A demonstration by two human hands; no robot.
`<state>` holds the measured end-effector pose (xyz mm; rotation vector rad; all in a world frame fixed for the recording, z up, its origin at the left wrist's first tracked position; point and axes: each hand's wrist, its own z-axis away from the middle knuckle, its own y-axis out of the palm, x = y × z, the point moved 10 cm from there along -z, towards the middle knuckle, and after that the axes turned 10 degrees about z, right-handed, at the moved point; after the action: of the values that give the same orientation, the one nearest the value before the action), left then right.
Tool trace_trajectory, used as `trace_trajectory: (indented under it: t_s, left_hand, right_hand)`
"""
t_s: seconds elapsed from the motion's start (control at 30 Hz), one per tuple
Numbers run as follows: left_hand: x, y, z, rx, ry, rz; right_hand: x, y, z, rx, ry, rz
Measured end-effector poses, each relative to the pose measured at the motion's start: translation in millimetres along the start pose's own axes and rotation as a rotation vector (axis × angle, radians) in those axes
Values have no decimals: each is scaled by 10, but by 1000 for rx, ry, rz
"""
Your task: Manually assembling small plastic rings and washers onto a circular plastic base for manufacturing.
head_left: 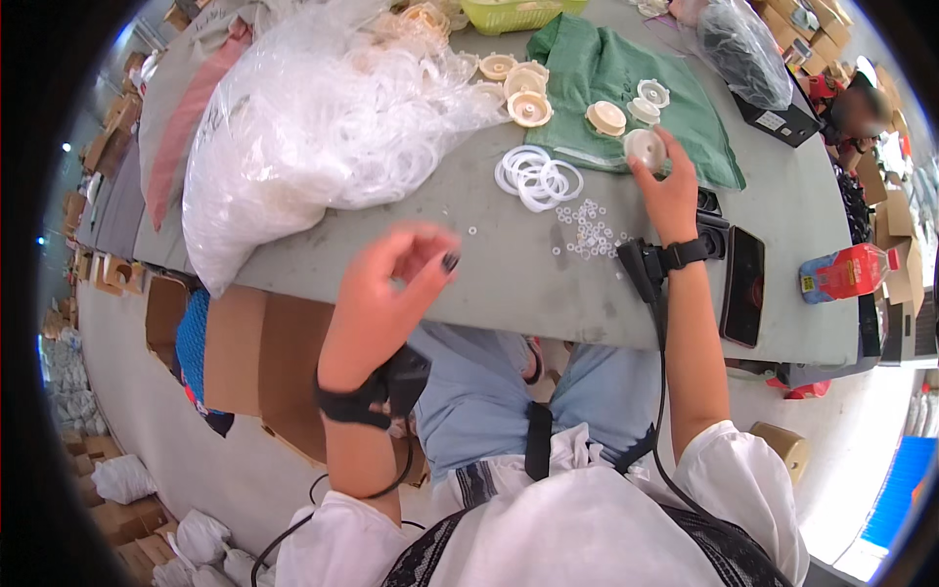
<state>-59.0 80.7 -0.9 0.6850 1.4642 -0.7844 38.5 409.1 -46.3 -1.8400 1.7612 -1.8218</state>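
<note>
My right hand (671, 191) grips a round cream plastic cap (645, 150) between thumb and fingers at the near right corner of a green woven sack (636, 68). More cream caps (606, 118) rest on the sack just beyond it. Over the table's near edge, my left hand (391, 284) is smeared by motion with its fingers bent; whether it holds anything does not show. Between the hands lie white rings (537, 178) in a loose pile and many tiny white washers (591, 231). Several caps (529, 109) sit beside the sack's left edge.
A large clear bag of white rings (293, 147) covers the table's left part. A green basket (518, 14) stands at the far edge. To the right are a phone (743, 286), a red-labelled bottle (849, 273) and a black box (782, 115). An open cardboard box (264, 352) is below the table.
</note>
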Motion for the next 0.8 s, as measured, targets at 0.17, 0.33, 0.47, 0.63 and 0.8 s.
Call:
trace_trajectory:
  t_s: [0.17,0.33,0.47,0.63,0.8]
  left_hand:
    - [-563,419,-1096,-11,188,-397]
    - [-299,578,-2259,23,388,-1026]
    - [-47,663,-2805,20,166,-1386]
    - [527,482,-3098,282,96,-1039]
    - [101,482,-2825,176,293,-975]
  right_hand:
    - [-53,-372,85,-486,-102,354]
    - [-46,-324,62,-481,-62,239]
    - [-35,-326,110,-437,-13,183]
    - [62,-338,128,-453,-17,121]
    - [154,-355,179,-429,-9,107]
